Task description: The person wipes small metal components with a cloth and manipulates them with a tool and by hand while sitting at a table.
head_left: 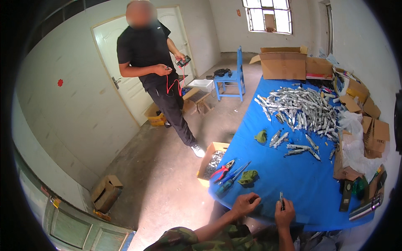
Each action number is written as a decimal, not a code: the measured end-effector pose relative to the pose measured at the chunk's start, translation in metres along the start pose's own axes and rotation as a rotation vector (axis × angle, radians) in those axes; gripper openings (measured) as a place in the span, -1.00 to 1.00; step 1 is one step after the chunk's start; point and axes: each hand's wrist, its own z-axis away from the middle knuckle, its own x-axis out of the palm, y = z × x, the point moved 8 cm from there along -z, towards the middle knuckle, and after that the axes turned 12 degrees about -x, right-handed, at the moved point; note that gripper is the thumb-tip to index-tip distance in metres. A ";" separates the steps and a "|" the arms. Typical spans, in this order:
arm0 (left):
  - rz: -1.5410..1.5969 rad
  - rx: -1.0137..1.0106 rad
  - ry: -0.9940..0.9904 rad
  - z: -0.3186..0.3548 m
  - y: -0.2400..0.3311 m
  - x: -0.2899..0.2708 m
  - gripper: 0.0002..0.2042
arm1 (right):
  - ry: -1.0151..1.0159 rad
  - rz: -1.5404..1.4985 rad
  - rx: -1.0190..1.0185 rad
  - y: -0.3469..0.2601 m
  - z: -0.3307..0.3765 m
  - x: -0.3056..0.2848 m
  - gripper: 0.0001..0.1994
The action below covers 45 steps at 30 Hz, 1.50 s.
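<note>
My right hand grips a slim, silver-and-black pen-like piece upright over the near edge of the blue-covered table. To its left, my left hand is curled with thumb and fingers close together; what it holds, if anything, cannot be made out. Just beyond the left hand lie a crumpled green cloth, a blue-handled screwdriver and red-handled pliers. Several similar silvery pieces lie loose in mid-table, and a large heap of them covers the far part.
Cardboard boxes and plastic bags line the far and right edges. A carton of small metal parts stands at the left edge. Across the floor a person in black holds a meter with red leads, near a blue chair.
</note>
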 end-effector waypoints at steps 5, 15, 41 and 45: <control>0.002 0.012 0.032 -0.004 -0.003 0.003 -0.81 | 0.027 0.010 0.033 0.006 0.004 0.002 -0.82; -0.143 0.009 0.086 -0.005 0.003 -0.003 -0.84 | 0.056 0.046 -0.020 0.000 -0.005 -0.003 -0.79; -0.020 -0.078 0.006 -0.001 0.021 0.002 -0.86 | 0.092 -0.012 0.062 0.002 -0.002 -0.008 -0.75; -0.026 -0.092 -0.007 0.000 0.022 0.002 -0.86 | 0.070 0.000 0.085 -0.001 -0.003 -0.010 -0.77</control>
